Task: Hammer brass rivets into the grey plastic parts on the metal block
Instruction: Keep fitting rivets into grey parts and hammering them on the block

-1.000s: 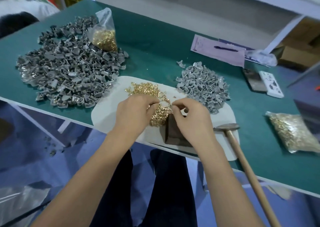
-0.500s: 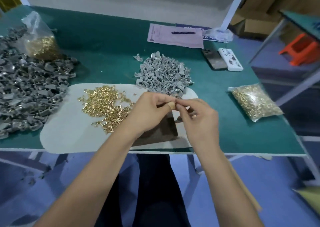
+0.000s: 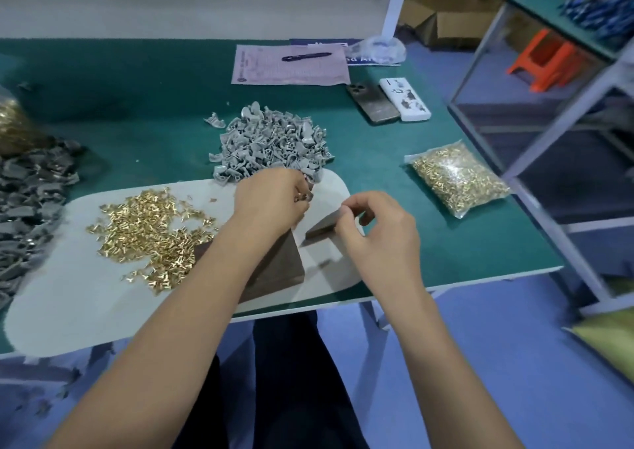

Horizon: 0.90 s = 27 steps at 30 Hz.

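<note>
left hand [image 3: 271, 201] pinches a grey part [image 3: 306, 195] over the metal block [image 3: 278, 263]

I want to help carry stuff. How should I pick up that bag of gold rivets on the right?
The bag lies flat on the green table, apart from everything else, with no handle. Probably best to come from above and pinch the loose clear edge at its far-left corner, or cup both long sides, since the rivets inside would shift and sag.

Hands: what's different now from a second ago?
The hands have come apart. The left hand reached out to the near edge of the grey parts pile and pinches small pieces there. The right hand drew back right, fingers curled beside the metal block. The loose brass rivets look unchanged.
</note>
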Each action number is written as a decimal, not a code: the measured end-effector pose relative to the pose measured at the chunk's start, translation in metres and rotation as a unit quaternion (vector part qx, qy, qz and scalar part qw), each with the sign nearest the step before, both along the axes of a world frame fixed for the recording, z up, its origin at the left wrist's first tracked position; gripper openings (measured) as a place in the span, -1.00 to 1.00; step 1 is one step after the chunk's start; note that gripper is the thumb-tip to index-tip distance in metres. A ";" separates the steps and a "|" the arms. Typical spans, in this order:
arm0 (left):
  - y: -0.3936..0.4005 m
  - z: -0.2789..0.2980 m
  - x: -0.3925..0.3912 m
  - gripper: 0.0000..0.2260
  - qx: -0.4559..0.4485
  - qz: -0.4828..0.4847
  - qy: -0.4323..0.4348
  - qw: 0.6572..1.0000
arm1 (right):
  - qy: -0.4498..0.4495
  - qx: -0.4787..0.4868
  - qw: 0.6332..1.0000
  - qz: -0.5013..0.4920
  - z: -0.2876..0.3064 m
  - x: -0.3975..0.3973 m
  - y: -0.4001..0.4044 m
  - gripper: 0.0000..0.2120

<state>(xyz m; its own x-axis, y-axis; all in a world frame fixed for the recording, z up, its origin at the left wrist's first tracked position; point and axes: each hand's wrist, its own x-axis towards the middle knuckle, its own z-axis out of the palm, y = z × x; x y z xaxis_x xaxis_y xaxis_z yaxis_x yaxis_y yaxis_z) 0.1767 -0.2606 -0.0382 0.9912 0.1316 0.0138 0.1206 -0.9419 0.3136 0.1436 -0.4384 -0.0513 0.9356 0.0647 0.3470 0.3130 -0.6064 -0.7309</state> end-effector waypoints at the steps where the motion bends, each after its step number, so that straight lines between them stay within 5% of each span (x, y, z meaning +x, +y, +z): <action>1: -0.001 -0.001 0.004 -0.83 0.004 0.002 0.010 1.000 | 0.002 -0.001 1.000 0.001 0.000 0.000 0.000 -0.97; 8: -0.004 -0.005 0.014 -0.90 0.015 -0.006 -0.003 1.000 | 0.020 0.005 1.000 0.021 -0.003 -0.005 0.002 -0.95; 14: 0.019 0.002 -0.036 -0.91 -0.127 0.002 -0.106 0.986 | 0.012 0.038 0.999 0.034 -0.004 -0.006 0.011 -0.95; 20: 0.047 0.004 -0.120 -0.83 -0.258 0.059 -0.110 0.958 | 0.029 0.068 0.990 0.118 -0.009 -0.016 0.046 -0.93; 27: 0.060 -0.003 -0.158 -0.86 -0.170 0.119 -0.110 0.972 | -0.006 -0.011 0.967 0.255 -0.009 -0.038 0.069 -0.95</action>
<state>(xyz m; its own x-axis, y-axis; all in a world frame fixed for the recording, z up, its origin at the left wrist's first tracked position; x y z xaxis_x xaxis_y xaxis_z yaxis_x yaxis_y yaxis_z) 0.0186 -0.2008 -0.0415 0.9099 0.3912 0.1378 0.2171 -0.7324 0.6453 0.1061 -0.3695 -0.0601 0.7760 0.5241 0.3510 0.5840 -0.3864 -0.7139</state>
